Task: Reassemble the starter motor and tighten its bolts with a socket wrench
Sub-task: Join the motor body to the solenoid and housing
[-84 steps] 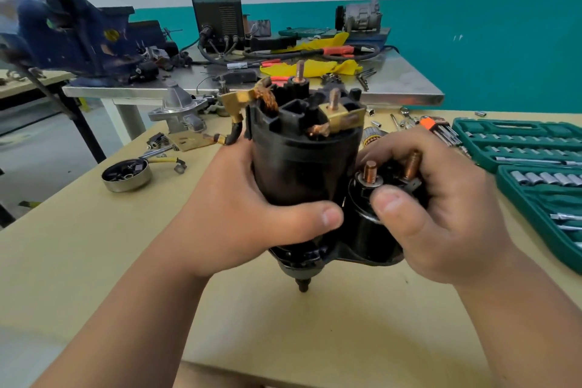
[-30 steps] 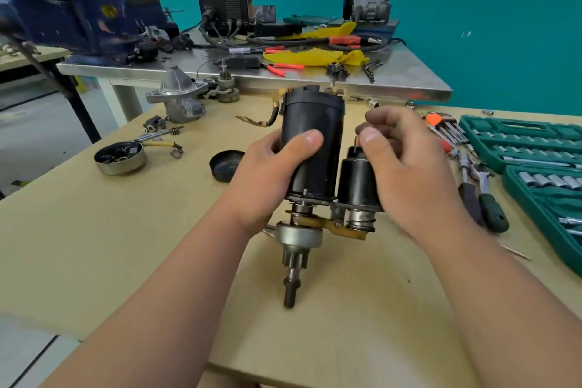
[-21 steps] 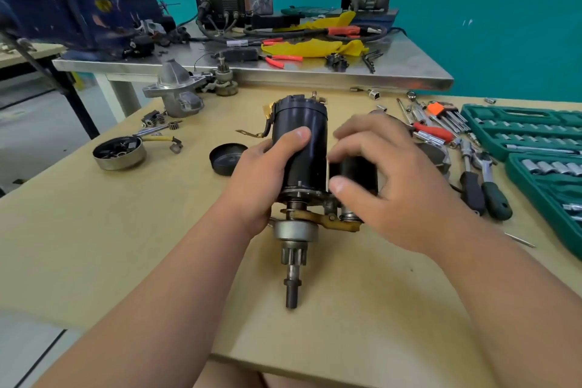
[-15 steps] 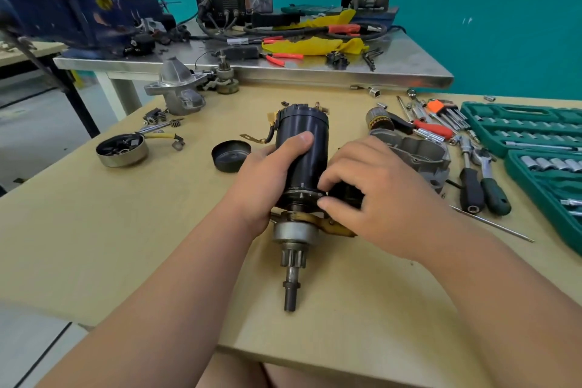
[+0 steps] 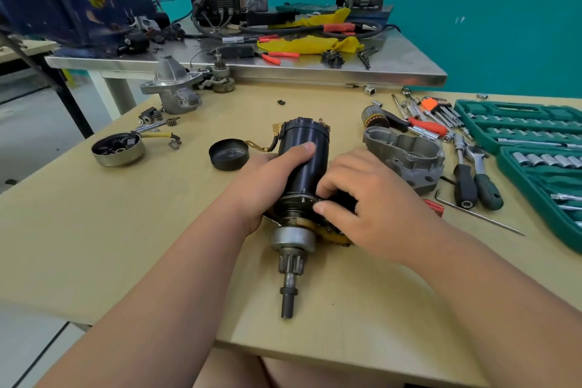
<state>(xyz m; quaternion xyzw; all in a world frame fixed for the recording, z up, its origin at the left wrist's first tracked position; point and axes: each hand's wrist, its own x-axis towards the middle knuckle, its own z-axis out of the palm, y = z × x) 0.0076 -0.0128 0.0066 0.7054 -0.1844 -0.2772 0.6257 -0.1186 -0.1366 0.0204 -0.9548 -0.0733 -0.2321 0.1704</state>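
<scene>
The black starter motor body (image 5: pixel 307 148) lies on the wooden bench (image 5: pixel 126 230), its pinion shaft (image 5: pixel 289 287) pointing toward me. My left hand (image 5: pixel 267 183) grips the black cylinder from the left, thumb over the top. My right hand (image 5: pixel 371 205) covers and holds the black solenoid beside it, which is mostly hidden under the fingers. A yellow-brown fork lever (image 5: pixel 330 235) shows below the right hand. The grey aluminium housing (image 5: pixel 406 157) sits to the right, and ratchet wrenches (image 5: pixel 472 176) lie beyond it.
Green socket cases (image 5: pixel 535 148) stand at the right edge. A black cap (image 5: pixel 229 154), a metal end cover (image 5: pixel 117 149) with brushes, small gears (image 5: pixel 151 113) and a grey nose housing (image 5: pixel 174 86) lie at the back left. A steel table (image 5: pixel 315 68) with tools stands behind.
The motor was held upright in the air, then tilted and lowered flat onto the bench. My right hand slid down over the solenoid; the left kept its grip on the cylinder.
</scene>
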